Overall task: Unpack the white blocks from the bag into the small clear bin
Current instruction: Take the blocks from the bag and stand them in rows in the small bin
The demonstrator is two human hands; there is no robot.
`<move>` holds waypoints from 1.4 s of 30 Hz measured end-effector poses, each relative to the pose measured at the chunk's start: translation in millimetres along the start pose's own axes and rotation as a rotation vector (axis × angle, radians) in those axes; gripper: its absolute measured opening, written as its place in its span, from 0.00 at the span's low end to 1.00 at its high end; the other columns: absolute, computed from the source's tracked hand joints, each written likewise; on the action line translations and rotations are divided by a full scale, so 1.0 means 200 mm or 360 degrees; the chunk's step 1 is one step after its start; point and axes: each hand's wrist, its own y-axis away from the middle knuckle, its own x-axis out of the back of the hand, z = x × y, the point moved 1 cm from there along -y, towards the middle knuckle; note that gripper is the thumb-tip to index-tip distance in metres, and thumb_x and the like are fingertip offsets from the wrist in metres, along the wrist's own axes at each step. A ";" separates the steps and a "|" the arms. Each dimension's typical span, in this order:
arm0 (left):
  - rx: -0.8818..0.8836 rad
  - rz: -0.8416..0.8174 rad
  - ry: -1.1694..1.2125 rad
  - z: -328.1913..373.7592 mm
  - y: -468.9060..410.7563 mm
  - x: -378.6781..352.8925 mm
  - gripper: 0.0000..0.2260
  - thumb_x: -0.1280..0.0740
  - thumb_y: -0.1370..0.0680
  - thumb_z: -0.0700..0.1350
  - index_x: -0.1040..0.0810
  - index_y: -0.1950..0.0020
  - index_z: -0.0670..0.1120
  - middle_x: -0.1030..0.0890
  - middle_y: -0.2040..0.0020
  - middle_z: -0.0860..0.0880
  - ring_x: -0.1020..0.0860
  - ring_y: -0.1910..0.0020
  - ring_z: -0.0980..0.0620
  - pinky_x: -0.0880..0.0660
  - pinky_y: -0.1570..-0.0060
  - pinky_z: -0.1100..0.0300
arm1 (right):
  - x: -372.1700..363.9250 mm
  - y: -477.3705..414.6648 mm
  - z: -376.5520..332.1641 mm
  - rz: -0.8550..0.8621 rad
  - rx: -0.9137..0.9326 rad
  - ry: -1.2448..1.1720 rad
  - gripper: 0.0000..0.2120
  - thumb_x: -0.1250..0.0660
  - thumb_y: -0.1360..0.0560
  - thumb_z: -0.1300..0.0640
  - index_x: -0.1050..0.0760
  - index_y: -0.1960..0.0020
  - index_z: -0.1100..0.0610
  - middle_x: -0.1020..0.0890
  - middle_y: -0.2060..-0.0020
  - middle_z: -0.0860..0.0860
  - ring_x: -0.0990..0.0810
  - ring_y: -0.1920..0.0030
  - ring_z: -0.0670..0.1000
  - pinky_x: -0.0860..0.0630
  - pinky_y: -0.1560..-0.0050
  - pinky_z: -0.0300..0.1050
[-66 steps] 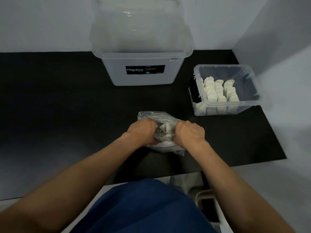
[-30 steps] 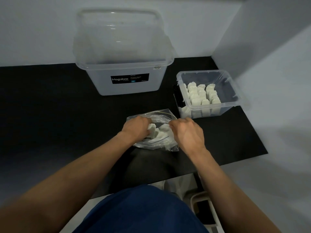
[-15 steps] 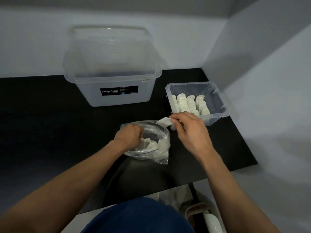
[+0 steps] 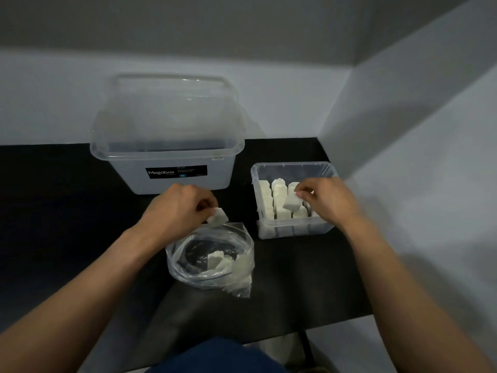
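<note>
Half a second ago the right hand was just lifting a white block out of the bag; now its grip pinches that block over the small clear bin's rows, right of the bag. The left hand has risen above the bag with its grip closed on another block, so two more are about to land while a few remain bagged.

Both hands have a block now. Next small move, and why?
Probably lower the right hand and set its block into a free spot in the small clear bin. That block already hangs over the standing rows, while the left hand holds its block just above the bag, short of the bin.
</note>
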 end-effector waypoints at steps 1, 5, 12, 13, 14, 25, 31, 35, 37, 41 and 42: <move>-0.0037 0.0055 0.0015 0.03 -0.01 0.03 0.07 0.29 0.20 0.49 0.15 0.44 0.54 0.14 0.50 0.55 0.17 0.52 0.57 0.18 0.49 0.52 | -0.02 -0.04 0.01 -0.0122 0.0046 -0.0007 0.08 0.33 0.18 0.50 0.17 0.43 0.46 0.14 0.49 0.46 0.18 0.53 0.49 0.20 0.50 0.48; -0.0113 0.0235 0.0194 0.12 -0.04 0.08 0.06 0.28 0.20 0.47 0.15 0.44 0.52 0.16 0.50 0.55 0.19 0.51 0.58 0.22 0.48 0.60 | -0.12 -0.14 0.05 -0.0551 0.0155 -0.0015 0.06 0.28 0.21 0.51 0.15 0.45 0.46 0.15 0.47 0.43 0.19 0.46 0.47 0.21 0.40 0.51; -0.0035 0.0286 0.0358 0.24 -0.13 0.04 0.06 0.26 0.22 0.48 0.14 0.45 0.54 0.17 0.54 0.59 0.19 0.54 0.63 0.25 0.52 0.68 | -0.21 -0.22 0.09 -0.0584 0.0170 -0.0016 0.07 0.27 0.22 0.52 0.14 0.45 0.48 0.15 0.45 0.44 0.19 0.43 0.49 0.22 0.37 0.51; -0.0018 0.0290 0.0383 0.25 -0.15 0.02 0.07 0.25 0.23 0.49 0.14 0.46 0.54 0.17 0.55 0.60 0.19 0.55 0.64 0.25 0.52 0.70 | -0.22 -0.22 0.09 -0.0583 0.0170 -0.0033 0.07 0.26 0.23 0.53 0.13 0.45 0.49 0.15 0.46 0.45 0.18 0.44 0.48 0.21 0.38 0.50; -0.0006 0.0291 0.0403 0.27 -0.16 0.01 0.07 0.24 0.24 0.49 0.14 0.46 0.54 0.16 0.56 0.60 0.19 0.55 0.65 0.25 0.53 0.72 | -0.21 -0.22 0.09 -0.0584 0.0171 -0.0055 0.07 0.25 0.23 0.52 0.13 0.45 0.49 0.15 0.47 0.45 0.18 0.45 0.48 0.21 0.39 0.49; -0.0279 0.0186 0.0339 0.51 -0.39 -0.12 0.05 0.25 0.23 0.50 0.12 0.48 0.53 0.15 0.55 0.58 0.21 0.59 0.67 0.28 0.57 0.73 | 0.14 -0.03 0.11 -0.0294 0.0336 -0.1131 0.13 0.25 0.23 0.51 0.17 0.39 0.44 0.14 0.53 0.41 0.16 0.54 0.42 0.22 0.51 0.36; -0.0315 0.0216 0.0394 0.63 -0.46 -0.20 0.07 0.25 0.24 0.55 0.13 0.49 0.55 0.16 0.58 0.60 0.22 0.61 0.68 0.29 0.59 0.74 | 0.14 -0.03 0.15 -0.0132 0.0378 -0.0951 0.05 0.26 0.22 0.52 0.14 0.47 0.47 0.14 0.59 0.43 0.15 0.59 0.45 0.18 0.57 0.43; -0.0154 0.0138 0.0287 0.58 -0.43 -0.25 0.14 0.25 0.26 0.60 0.16 0.44 0.55 0.19 0.53 0.60 0.22 0.58 0.63 0.24 0.58 0.63 | 0.08 -0.14 0.25 0.0075 0.0232 -0.0747 0.04 0.26 0.23 0.52 0.14 0.48 0.47 0.15 0.59 0.40 0.17 0.57 0.38 0.24 0.53 0.35; -0.0164 -0.0061 0.0159 0.55 -0.37 -0.27 0.15 0.25 0.26 0.61 0.16 0.44 0.55 0.19 0.51 0.60 0.22 0.56 0.62 0.23 0.57 0.61 | 0.03 -0.20 0.30 0.0143 0.0062 -0.0799 0.04 0.26 0.23 0.52 0.15 0.49 0.48 0.15 0.59 0.42 0.17 0.57 0.40 0.21 0.51 0.39; -0.0207 -0.0298 -0.0231 0.51 -0.28 -0.34 0.14 0.29 0.23 0.60 0.18 0.39 0.57 0.20 0.45 0.58 0.22 0.49 0.59 0.22 0.52 0.57 | -0.06 -0.30 0.33 0.0021 -0.0083 -0.0906 0.01 0.25 0.23 0.55 0.16 0.51 0.50 0.14 0.61 0.46 0.15 0.60 0.44 0.19 0.51 0.43; -0.0216 -0.0283 -0.0286 0.50 -0.27 -0.35 0.14 0.30 0.21 0.58 0.18 0.37 0.57 0.20 0.44 0.58 0.22 0.47 0.58 0.24 0.53 0.59 | -0.08 -0.32 0.32 -0.0041 -0.0095 -0.0878 0.01 0.25 0.23 0.56 0.16 0.52 0.51 0.14 0.61 0.46 0.15 0.60 0.44 0.19 0.51 0.43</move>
